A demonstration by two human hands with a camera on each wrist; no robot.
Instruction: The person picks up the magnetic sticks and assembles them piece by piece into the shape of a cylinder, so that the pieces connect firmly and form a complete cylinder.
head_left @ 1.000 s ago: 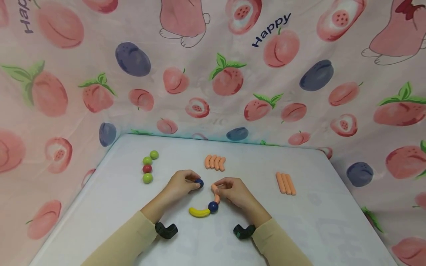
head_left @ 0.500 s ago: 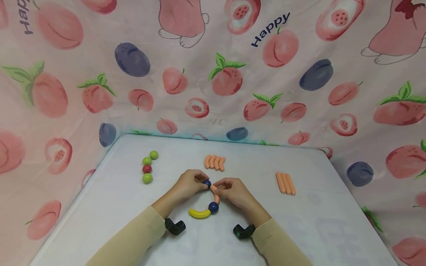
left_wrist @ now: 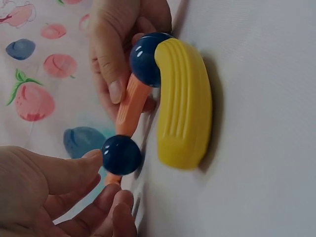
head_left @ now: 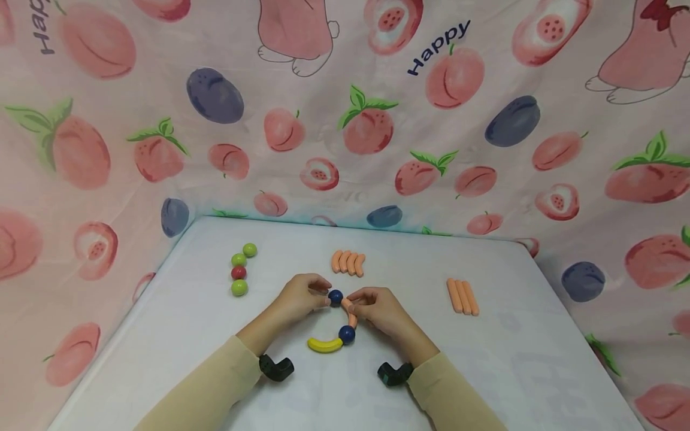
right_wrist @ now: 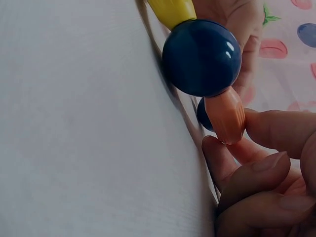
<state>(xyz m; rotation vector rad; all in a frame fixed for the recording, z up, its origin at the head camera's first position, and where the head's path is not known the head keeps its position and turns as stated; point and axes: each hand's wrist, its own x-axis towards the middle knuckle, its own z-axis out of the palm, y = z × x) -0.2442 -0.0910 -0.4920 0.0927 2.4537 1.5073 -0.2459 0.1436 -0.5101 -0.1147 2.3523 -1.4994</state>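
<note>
A curved yellow rod (head_left: 325, 345), a blue ball (head_left: 347, 334) and a curved orange rod (head_left: 352, 318) join end to end at the middle of the table. My right hand (head_left: 385, 312) pinches the orange rod near its far end. A second blue ball (head_left: 335, 297) sits at that end, touching the rod in the left wrist view. Beside this ball is my left hand (head_left: 303, 297), its fingers spread and the thumb tip right at the ball's side. In the right wrist view, the orange rod (right_wrist: 225, 116) lies between thumb and forefinger.
Green balls and a red ball (head_left: 238, 273) form a row on the left of the white table (head_left: 178, 335). Several curved orange rods (head_left: 347, 263) lie at the back, and 3 straight orange rods (head_left: 462, 297) at the right. Printed cloth (head_left: 323, 120) hangs behind.
My left hand has carried the second blue ball rightward to the orange rod's far end, then let go and drawn back slightly left. My right hand has kept its hold.
</note>
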